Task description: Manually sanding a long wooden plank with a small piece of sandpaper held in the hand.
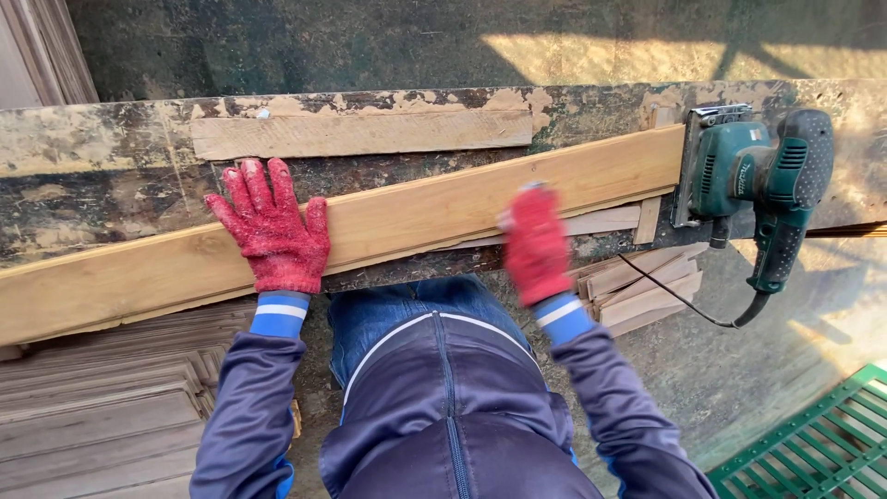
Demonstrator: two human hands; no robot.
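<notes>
Across the middle of the frame a long pale plank [388,217] lay at a slant on the worn, paint-flecked tabletop [92,157], its high end at the upper right. The left hand [271,231], in a red knitted glove, pressed flat on the plank left of centre, fingers spread wide and gripping nothing. The right hand [536,245], gloved alike, was blurred over the plank's near edge right of centre; whether it was closed on anything, such as a sanding block, could not be told. At the right of the frame a green electric sander [758,171] sat on the tabletop, touching the plank's high end, its black cord [684,300] drooping below. A shorter board [360,134] lay beyond the plank, and cut strips [637,286] were stacked under the tabletop's edge. To do the rubbing well, I judged, the flat hand had to bear down firmly so the plank could not slide, while the moving hand kept with the grain and stayed level at the edge.
</notes>
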